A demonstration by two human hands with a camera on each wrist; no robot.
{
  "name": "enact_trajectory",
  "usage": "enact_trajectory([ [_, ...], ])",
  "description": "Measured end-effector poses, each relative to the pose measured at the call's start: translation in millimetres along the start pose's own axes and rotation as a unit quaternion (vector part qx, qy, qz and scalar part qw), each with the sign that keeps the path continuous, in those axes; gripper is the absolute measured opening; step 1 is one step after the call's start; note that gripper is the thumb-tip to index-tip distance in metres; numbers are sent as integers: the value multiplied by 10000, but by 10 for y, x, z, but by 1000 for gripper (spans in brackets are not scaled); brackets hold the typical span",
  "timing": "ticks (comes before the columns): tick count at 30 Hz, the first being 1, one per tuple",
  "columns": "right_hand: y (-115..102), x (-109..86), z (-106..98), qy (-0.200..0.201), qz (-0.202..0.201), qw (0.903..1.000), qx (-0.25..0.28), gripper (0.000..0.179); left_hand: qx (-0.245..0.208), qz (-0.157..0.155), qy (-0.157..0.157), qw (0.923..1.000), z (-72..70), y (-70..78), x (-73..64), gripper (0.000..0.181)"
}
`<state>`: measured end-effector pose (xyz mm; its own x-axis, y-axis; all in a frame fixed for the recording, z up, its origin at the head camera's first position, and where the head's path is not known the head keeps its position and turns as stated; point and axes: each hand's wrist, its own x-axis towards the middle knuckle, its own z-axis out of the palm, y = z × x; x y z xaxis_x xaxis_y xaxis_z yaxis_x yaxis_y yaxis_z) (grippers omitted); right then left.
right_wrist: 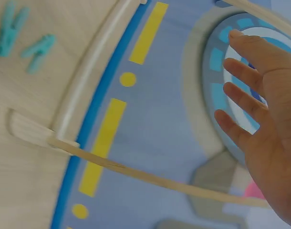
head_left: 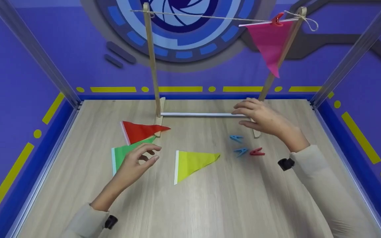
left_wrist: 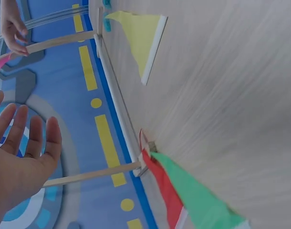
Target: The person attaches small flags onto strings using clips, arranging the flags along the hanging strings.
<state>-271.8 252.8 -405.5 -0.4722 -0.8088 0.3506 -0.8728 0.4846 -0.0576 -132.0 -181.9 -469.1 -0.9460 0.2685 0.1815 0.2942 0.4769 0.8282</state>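
My left hand (head_left: pixel 137 162) hovers over the green pennant (head_left: pixel 120 153), its fingers loosely bent around nothing; part of that pennant is hidden behind it. A red pennant (head_left: pixel 141 131) lies just beyond, its tip reaching over the left post's foot. Between the hands is a yellow pennant (head_left: pixel 193 162) with a white edge strip. My right hand (head_left: pixel 263 117), fingers relaxed and holding nothing, is raised near the base of the right post (head_left: pixel 284 53). A pink pennant (head_left: pixel 271 43) hangs from the string (head_left: pixel 207 16) by a red clothespin (head_left: pixel 277 19).
Two blue clothespins (head_left: pixel 241 151) and a red clothespin (head_left: pixel 257 152) lie nearer me than the right hand. A white rod (head_left: pixel 200 114) joins the feet of the wooden posts. Patterned blue walls and metal corner rails (head_left: pixel 38 53) enclose the table (head_left: pixel 210 205).
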Motion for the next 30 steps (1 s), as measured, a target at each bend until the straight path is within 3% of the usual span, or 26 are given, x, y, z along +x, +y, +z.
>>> enact_trajectory([
  [7, 47, -299, 306, -125, 506, 9980, 365, 38, -379, 221, 305, 9986, 199, -130, 95, 30],
  [14, 44, -556, 465, -368, 1074, 9922, 523, 41, -716, 182, 662, 9951, 317, -29, 133, 26],
  [19, 44, -722, 595, -582, 1441, 9855, 675, 41, -1030, -171, 844, 9909, 510, -299, 173, 24],
  [23, 48, -882, 720, -662, 1746, 9789, 833, 41, -1451, -547, 676, 9856, 687, -482, 203, 23],
  [30, 58, -1123, 889, -695, 2131, 9688, 1056, 40, -2112, -1211, 30, 9699, 931, -535, 194, 26],
])
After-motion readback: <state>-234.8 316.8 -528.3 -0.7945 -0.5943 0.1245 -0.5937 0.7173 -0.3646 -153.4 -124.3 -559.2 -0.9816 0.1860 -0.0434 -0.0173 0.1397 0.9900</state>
